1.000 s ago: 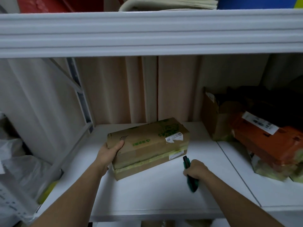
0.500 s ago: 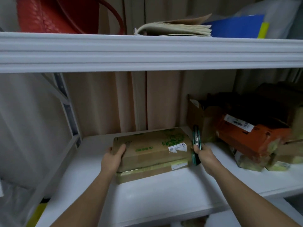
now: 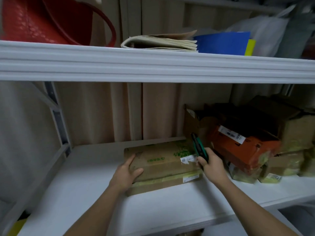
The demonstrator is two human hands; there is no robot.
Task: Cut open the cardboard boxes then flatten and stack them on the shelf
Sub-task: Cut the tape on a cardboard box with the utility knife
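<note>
A flat brown cardboard box (image 3: 160,160) with green print and a white label lies on the white shelf (image 3: 85,193); a second flat box (image 3: 163,183) shows beneath it. My left hand (image 3: 127,172) grips the top box at its near left corner, thumb on the top face. My right hand (image 3: 212,165) holds a green and black box cutter (image 3: 198,148) upright at the box's right end, beside the label. Whether the blade is out cannot be made out.
Several crumpled boxes, one orange (image 3: 242,150), are piled at the shelf's right. The upper shelf edge (image 3: 153,65) hangs overhead, carrying a red bag (image 3: 51,19), a folded newspaper (image 3: 162,42) and a blue folder (image 3: 223,43). A metal upright (image 3: 58,116) stands at left.
My right hand with the cutter rose from the shelf in front of the box to the box's right end. My left hand stayed on the left corner. The view tilted upward.
</note>
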